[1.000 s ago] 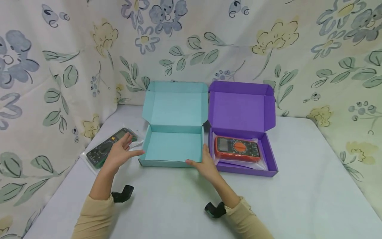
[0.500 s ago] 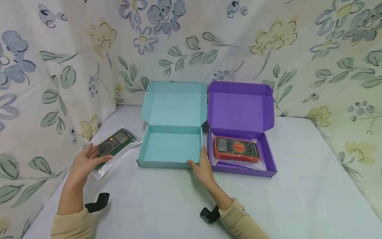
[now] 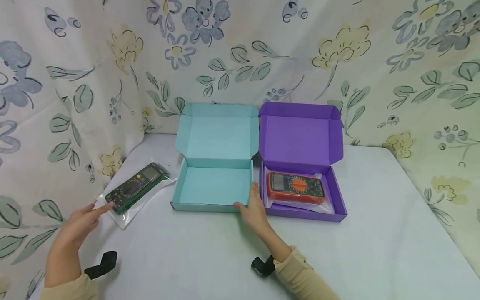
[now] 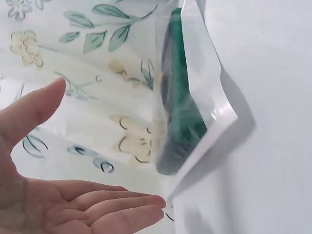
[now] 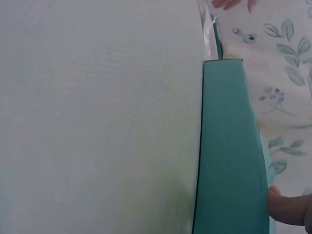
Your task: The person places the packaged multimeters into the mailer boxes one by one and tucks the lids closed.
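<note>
In the head view my left hand point(image 3: 75, 231) reaches at the left, fingers extended. Its fingertips are right at the lower end of a green-and-black multimeter point(image 3: 131, 187) in a clear plastic bag point(image 3: 129, 218). From the left wrist the same multimeter point(image 4: 183, 92) shows edge-on, beyond a spread thumb and straight fingers. My right hand point(image 3: 256, 212) touches the front right corner of an open teal box point(image 3: 219, 137), fingers straight along its side. Its thumb point(image 5: 285, 207) lies on the front rim in the right wrist view. The teal box holds nothing.
Right of the teal box stands an open purple box point(image 3: 300, 141). Inside it lies a bagged red multimeter point(image 3: 277, 193) with an orange dial. A floral curtain point(image 3: 240, 54) hangs behind the white table point(image 3: 386, 233) and along its left side.
My left hand has moved left and nearer, from over the middle of the green multimeter to its lower end. The right hand stays at the teal box's corner.
</note>
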Demonstrator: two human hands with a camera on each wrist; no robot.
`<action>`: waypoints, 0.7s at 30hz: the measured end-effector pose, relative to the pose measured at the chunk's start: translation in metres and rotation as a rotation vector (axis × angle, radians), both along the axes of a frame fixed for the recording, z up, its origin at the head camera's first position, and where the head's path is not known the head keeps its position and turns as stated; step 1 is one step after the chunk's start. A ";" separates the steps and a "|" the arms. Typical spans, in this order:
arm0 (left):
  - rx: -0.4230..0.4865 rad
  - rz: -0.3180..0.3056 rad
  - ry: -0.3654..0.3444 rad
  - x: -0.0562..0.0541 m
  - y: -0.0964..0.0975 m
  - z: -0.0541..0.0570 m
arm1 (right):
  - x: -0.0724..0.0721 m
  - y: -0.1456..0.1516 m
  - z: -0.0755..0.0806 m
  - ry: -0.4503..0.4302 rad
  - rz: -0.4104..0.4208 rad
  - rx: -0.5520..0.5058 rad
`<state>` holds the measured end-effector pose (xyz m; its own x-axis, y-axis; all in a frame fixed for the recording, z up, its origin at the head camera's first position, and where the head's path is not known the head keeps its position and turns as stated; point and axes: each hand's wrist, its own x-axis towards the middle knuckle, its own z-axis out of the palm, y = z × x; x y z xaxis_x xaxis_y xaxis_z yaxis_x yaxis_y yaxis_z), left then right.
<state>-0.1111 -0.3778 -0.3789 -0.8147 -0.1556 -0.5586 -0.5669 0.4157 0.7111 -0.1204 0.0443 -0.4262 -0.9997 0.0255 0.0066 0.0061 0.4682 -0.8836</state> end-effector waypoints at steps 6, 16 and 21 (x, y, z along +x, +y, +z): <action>0.252 0.097 0.020 0.002 -0.011 -0.011 | -0.002 0.002 0.000 -0.015 0.007 -0.009; 0.456 0.195 -0.005 -0.003 -0.015 -0.019 | -0.002 0.002 0.000 -0.006 -0.006 -0.018; 0.528 0.267 0.005 -0.007 -0.011 -0.019 | -0.002 -0.001 -0.001 -0.004 -0.053 -0.082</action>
<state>-0.1177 -0.3883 -0.3981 -0.7886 -0.0574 -0.6122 -0.5992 -0.1522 0.7860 -0.1222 0.0438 -0.4275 -0.9969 0.0783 -0.0020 0.0328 0.3935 -0.9187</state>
